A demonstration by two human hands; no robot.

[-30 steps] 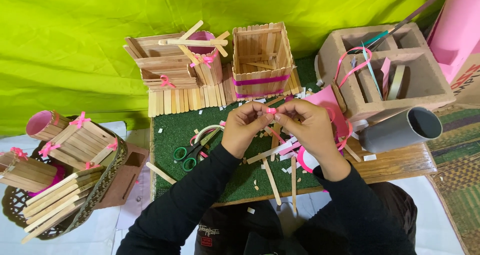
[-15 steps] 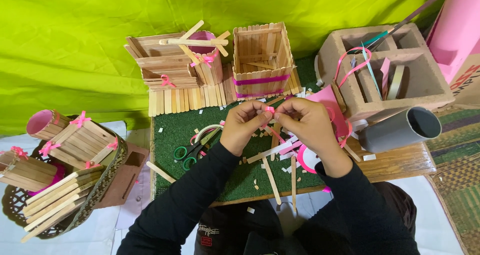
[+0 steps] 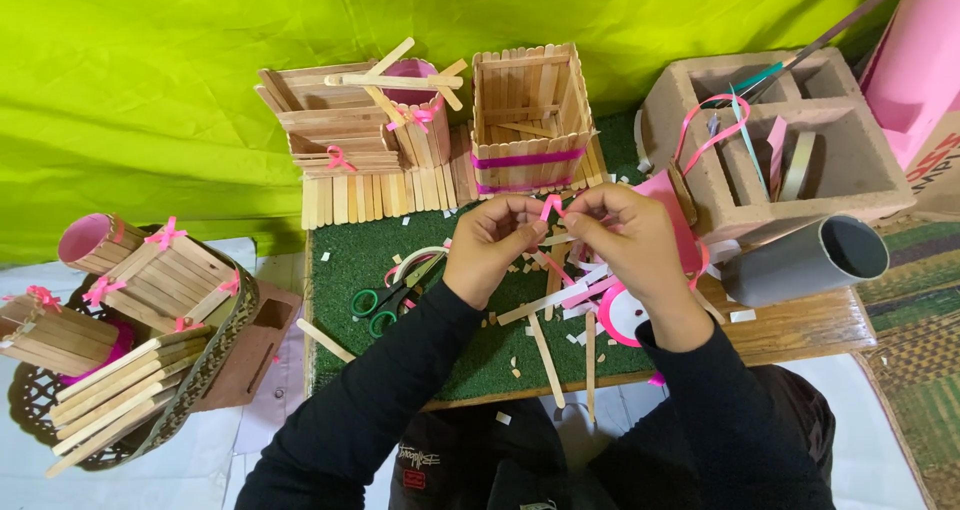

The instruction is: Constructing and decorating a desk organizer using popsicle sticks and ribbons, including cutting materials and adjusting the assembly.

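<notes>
Both hands meet above the middle of the desk, over its green turf mat. The left hand and the right hand each have their fingertips pinched tight on a small piece of pink ribbon, which is held up between them, just nearer than the square stick box with its pink band.

Room around the hands is tight on the far side: that box and the stick house to its left stand in a row along the mat's far edge, close to the knuckles. To the right, a grey concrete block with ribbons in its holes and a grey pipe lying on its side close off that side. Under the hands lie loose sticks, some reaching over the near edge of the desk, and a pink tape roll. The freest stretch of mat is to the left, where only the green-handled scissors lie. Beyond the desk's left edge, a basket holds more stick pieces.
</notes>
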